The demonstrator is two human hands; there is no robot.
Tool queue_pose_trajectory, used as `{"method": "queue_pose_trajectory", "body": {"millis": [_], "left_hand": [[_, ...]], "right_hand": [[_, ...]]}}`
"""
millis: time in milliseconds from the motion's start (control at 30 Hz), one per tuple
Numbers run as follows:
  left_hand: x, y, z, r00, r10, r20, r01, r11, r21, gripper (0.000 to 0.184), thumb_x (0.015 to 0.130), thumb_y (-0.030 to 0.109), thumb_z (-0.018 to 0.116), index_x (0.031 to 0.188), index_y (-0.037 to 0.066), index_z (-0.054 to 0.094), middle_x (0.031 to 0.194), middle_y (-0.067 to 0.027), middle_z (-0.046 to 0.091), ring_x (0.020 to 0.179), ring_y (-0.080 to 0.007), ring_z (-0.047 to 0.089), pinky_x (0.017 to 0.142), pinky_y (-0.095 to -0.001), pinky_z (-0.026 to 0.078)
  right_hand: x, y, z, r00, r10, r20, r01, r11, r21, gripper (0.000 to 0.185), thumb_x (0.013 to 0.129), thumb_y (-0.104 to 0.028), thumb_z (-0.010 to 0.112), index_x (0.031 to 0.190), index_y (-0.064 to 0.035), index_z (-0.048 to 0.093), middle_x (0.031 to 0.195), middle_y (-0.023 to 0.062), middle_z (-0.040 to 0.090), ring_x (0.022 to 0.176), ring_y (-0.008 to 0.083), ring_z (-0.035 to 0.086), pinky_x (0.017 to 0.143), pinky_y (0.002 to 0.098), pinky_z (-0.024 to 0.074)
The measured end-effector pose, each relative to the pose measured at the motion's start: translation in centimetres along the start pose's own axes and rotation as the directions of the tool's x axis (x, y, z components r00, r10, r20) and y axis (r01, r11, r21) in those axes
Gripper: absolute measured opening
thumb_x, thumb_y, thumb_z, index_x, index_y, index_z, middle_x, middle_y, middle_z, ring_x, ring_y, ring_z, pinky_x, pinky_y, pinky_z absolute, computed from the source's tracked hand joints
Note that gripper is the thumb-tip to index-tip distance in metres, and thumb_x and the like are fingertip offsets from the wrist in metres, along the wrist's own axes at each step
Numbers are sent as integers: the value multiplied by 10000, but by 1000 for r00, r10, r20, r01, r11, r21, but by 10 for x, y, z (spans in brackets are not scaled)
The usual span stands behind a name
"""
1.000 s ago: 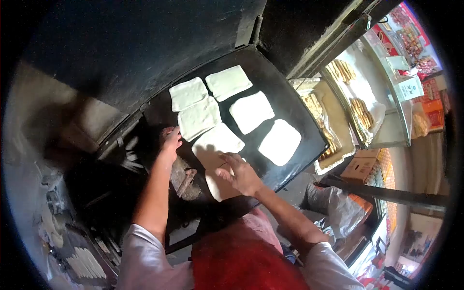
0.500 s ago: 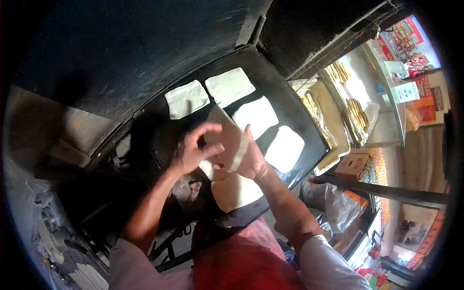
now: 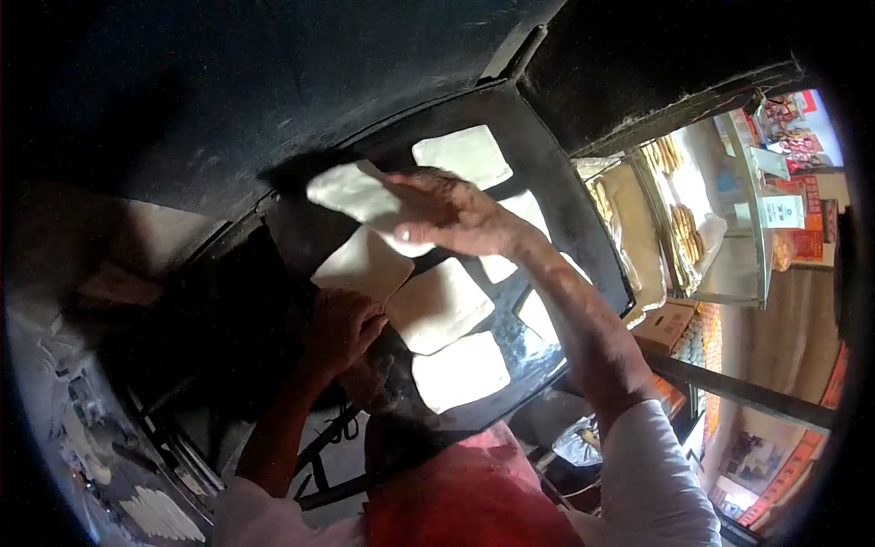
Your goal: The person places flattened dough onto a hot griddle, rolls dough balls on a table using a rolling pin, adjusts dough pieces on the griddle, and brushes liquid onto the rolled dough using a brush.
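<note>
Several flat, pale squares of dough lie on a dark griddle plate (image 3: pixel 301 228). My right hand (image 3: pixel 451 214) reaches across to the far left dough square (image 3: pixel 346 190) and grips its right edge, thumb apart from the fingers. In shadow, my left hand (image 3: pixel 346 328) has its fingers curled together at the near corner of another dough square (image 3: pixel 365 263). Right of that hand lies a larger dough square (image 3: pixel 442 305), with a bright dough square (image 3: pixel 460 372) nearer to me. My right hand and forearm partly cover the squares behind them.
A dark hood (image 3: pixel 255 82) rises behind the griddle. To the right, a glass case (image 3: pixel 729 264) holds trays of browned, long breads (image 3: pixel 685 235). A cardboard box (image 3: pixel 663 324) and a dark bar (image 3: pixel 747 383) stand nearer. My red apron (image 3: pixel 474 492) is against the griddle's front.
The dough square that was between my hands now lies on the griddle. My right hand has moved up and left to the far square; my left hand has dropped lower. The view has shifted slightly.
</note>
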State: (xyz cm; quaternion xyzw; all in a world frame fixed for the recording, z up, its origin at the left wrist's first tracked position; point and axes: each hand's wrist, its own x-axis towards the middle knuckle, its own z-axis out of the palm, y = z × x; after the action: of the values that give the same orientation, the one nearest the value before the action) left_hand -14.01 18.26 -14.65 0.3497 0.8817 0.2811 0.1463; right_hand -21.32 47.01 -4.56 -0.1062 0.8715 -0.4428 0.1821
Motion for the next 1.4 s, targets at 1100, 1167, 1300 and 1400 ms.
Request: {"method": "queue_pose_trajectory", "body": {"millis": [1100,1167,1300,1400], "left_hand": [[93,48,-17,972,-99,213,151,-434,-888,725,979,488,397,1556,54,335,1558,-182,414,1404,-401,444,1091,-620,430],[140,58,-30,998,-26,56,59,147,-987,682,960,417,511,1545,90,383,1589,-156,384,1450,-335,390,1134,-561,404],[212,71,-18,970,-7,244,-51,972,230,677,910,308,675,1539,247,431,1666,-129,235,1538,-308,217,1243,-449,252],[203,79,6,992,107,72,-85,963,-256,616,981,326,614,1521,95,428,1590,-174,384,1465,-346,371,1195,-419,320]], "right_hand": [[-61,113,21,950,161,-266,-310,574,-758,586,960,-507,594,1357,-77,560,1379,158,546,1334,308,489,1085,557,366],[-100,111,36,951,119,-286,-301,574,-762,552,923,-467,649,1309,-74,605,1341,149,562,1272,312,520,1026,560,395],[-150,90,26,923,326,-203,-381,716,-585,514,1036,-474,482,1387,-112,580,1428,115,505,1344,273,448,1099,518,370],[-194,111,24,731,333,-595,-657,580,-482,472,834,-348,751,1222,-118,613,1173,110,610,1124,314,598,926,483,452]]}}
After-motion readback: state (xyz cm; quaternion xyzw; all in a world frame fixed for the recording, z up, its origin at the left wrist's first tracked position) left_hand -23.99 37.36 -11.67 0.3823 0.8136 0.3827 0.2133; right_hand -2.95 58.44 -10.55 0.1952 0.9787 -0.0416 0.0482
